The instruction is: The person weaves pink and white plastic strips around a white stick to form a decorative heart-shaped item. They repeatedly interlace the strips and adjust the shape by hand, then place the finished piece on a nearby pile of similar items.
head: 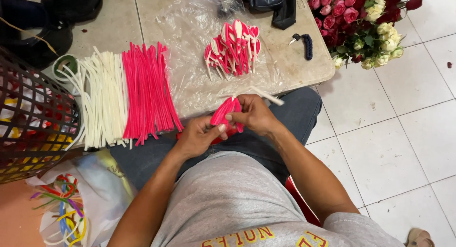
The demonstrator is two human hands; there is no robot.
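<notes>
fingers of my left hand (199, 135) and right hand (254, 115) both pinch the pink petal (224, 113); i should keep its white stick (266, 96) straight while folding.

Both hands (228, 123) meet over the lap (fingers pinched).

A clear plastic sheet (190, 33) like an opened bag lies flat on the tabletop (304, 66), near its front edge. Below the left end of the tabletop stands a whitish plastic bag (102, 194), open, with coloured strips inside.
</notes>
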